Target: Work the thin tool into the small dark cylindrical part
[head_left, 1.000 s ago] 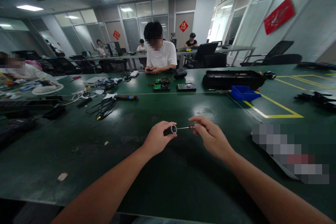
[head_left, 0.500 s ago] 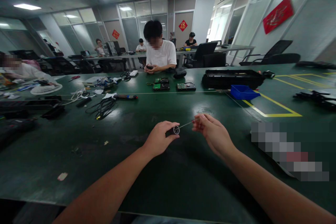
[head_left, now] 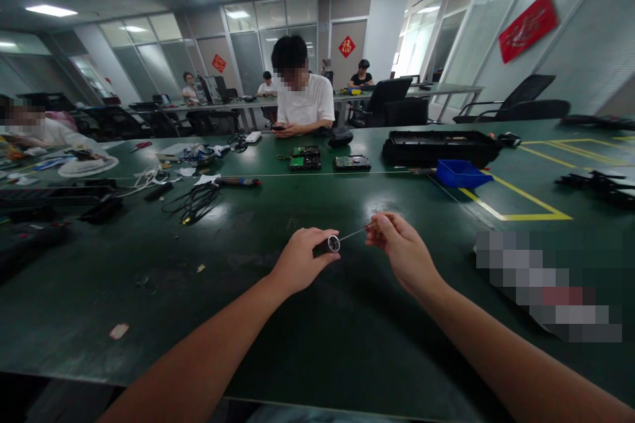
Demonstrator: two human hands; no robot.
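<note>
My left hand is closed round a dark cylinder whose silver-rimmed round end faces me; its exact kind I cannot make out. Between the hands runs a thin metal rod, its far end at the rim of the cylinder. My right hand pinches the rod's other end, where a small reddish part shows between the fingertips. Whether the rod's tip is inside the cylinder or just behind its rim, I cannot tell. Both hands are above the green table.
Farther back lie circuit boards, a hard drive, a long black housing and a blue bin. Cables and a pen-like tool are to the left. A person sits across the table.
My right hand has shifted slightly to the right and up, with the rod still in its fingers. The cylinder's rim has turned a little; my left hand is almost unmoved.
</note>
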